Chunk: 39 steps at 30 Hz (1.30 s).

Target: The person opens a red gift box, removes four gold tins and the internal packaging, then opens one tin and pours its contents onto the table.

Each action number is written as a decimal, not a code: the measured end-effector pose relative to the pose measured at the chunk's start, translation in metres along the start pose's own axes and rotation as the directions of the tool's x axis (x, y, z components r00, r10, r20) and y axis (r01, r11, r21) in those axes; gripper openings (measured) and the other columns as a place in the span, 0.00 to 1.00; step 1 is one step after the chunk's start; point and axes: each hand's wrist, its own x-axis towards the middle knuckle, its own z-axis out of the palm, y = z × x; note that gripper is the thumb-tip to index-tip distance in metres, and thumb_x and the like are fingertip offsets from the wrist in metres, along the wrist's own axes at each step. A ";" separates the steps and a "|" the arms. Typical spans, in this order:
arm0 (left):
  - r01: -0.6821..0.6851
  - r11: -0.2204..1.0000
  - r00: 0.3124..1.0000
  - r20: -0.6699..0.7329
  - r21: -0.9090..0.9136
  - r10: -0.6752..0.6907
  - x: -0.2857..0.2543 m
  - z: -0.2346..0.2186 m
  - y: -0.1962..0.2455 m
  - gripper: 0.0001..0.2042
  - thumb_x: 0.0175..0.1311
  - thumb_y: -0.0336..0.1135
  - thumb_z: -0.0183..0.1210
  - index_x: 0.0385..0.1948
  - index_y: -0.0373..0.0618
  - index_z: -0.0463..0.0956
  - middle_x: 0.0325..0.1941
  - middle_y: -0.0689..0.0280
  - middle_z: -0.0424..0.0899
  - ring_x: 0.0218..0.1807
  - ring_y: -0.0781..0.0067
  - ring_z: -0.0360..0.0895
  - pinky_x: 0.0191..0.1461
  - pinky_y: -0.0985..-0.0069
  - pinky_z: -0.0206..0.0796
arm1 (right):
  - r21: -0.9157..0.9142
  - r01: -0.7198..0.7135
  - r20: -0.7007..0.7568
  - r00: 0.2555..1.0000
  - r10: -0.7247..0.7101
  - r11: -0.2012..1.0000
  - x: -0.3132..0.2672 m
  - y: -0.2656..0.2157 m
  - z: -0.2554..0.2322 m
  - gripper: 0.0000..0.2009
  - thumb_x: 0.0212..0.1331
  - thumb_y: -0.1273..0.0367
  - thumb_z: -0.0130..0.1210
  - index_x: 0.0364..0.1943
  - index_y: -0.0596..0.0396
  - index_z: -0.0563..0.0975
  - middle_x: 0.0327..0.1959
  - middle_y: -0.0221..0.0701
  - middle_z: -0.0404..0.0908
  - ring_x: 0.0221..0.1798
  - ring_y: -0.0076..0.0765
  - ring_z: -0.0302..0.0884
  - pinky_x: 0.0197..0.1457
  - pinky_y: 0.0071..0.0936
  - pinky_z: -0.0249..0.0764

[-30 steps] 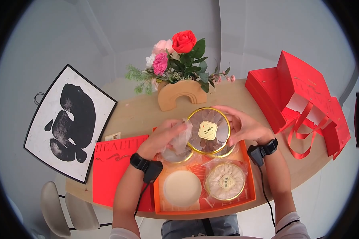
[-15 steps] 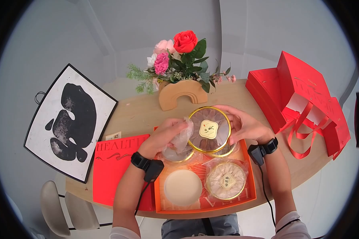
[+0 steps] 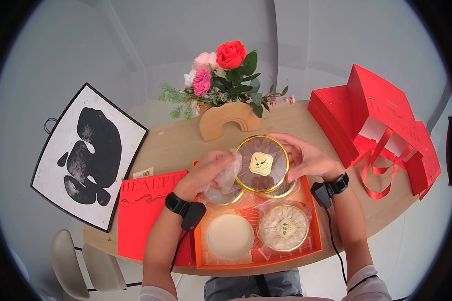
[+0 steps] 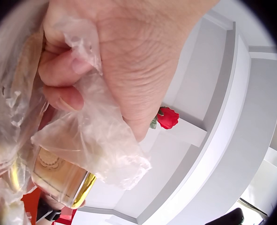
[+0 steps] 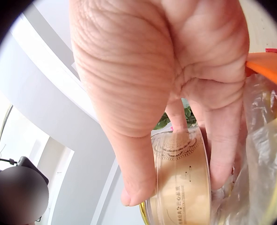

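In the head view my right hand [image 3: 311, 159] grips a round clear tub [image 3: 262, 178] with a gold rim and pale label, tilted up above the box. The right wrist view shows thumb and fingers on opposite sides of the tub's printed wall [image 5: 183, 183]. Close on its left, my left hand [image 3: 201, 175] pinches a crumpled clear plastic bag [image 4: 101, 140] between curled fingers. Below lies an open orange box [image 3: 198, 251]. It holds a bagged tub [image 3: 285, 228] at front right, a round cream recess [image 3: 230, 237] at front left, and two partly hidden gold-rimmed tubs behind.
A red box lid [image 3: 140, 215] lies left of the box, near a framed black-and-white picture [image 3: 98, 155]. Flowers [image 3: 231, 55] stand in a tan arch vase [image 3: 211, 123] at the back. Red gift packaging [image 3: 381, 105] with ribbon handles [image 3: 374, 175] sits at right.
Both hands keep their hold on the tub and the bag, nearly still. The head view shifts only slightly.
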 end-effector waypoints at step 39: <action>0.065 0.997 0.997 -0.033 0.033 -0.064 -0.005 0.003 0.006 0.19 0.73 0.47 0.55 0.56 0.43 0.73 0.40 0.72 0.79 0.35 0.87 0.75 0.29 0.84 0.66 | -0.013 0.051 0.031 0.998 -0.051 0.999 0.001 0.004 -0.003 0.55 0.43 0.77 0.77 0.77 0.54 0.52 0.71 0.40 0.68 0.66 0.35 0.74 0.67 0.34 0.75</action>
